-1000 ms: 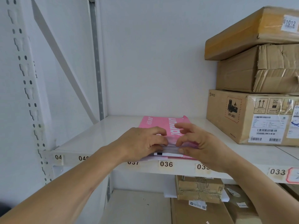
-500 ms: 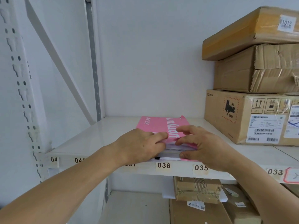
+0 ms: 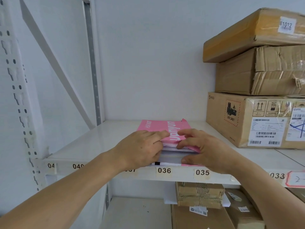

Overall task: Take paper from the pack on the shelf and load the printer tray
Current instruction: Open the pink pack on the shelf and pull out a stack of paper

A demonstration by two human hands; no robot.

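A pink pack of paper (image 3: 158,128) lies flat on the white shelf (image 3: 99,142), its open end facing me at the shelf's front edge. White sheets (image 3: 171,156) show in that open end. My left hand (image 3: 140,149) rests on the pack's left front corner, fingers on top and pressing the pink wrapper back. My right hand (image 3: 204,149) is at the right front corner, fingers on the wrapper above and thumb low against the sheets. The printer and its tray are out of view.
Three stacked cardboard boxes (image 3: 257,119) fill the shelf's right side, close to the pack. Number labels such as 036 (image 3: 164,170) run along the shelf's front lip. More cartons (image 3: 199,195) sit on the lower shelf. A perforated white upright (image 3: 18,96) stands at left.
Both hands have stayed at the pack's open end. The fingers have shifted on the wrapper, and more of the white sheets shows between them. The view has drifted slightly.
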